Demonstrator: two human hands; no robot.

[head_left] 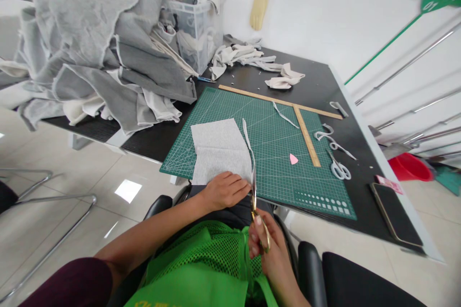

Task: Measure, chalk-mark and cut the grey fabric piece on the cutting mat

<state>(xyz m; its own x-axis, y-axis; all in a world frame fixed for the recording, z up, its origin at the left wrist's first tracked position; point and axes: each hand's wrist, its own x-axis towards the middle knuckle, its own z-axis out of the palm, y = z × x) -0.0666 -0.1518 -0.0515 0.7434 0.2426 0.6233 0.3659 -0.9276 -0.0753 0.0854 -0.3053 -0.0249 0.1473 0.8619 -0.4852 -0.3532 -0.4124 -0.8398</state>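
Note:
A folded piece of light grey cloth (220, 141) lies on the green cutting mat (277, 172), at its near left part. My left hand (227, 191) grips the near edge of this cloth, fingers curled over it and the thumb hidden. My right hand (268, 240) is closed around the gold handles of a pair of scissors (254, 201). Their blades point away from me, along the right edge of the cloth beside my left fingertips. A narrow cut strip (248, 139) curls along that same edge, partly separated from the cloth.
A wooden T-shaped ruler (306, 134), pink tailor's chalk (293, 159) and white-handled scissors (340, 170) lie to the right. A phone (396, 213) rests by the right table edge. Grey fabric (90, 24) is heaped at left, beside a clear plastic bin (198, 33).

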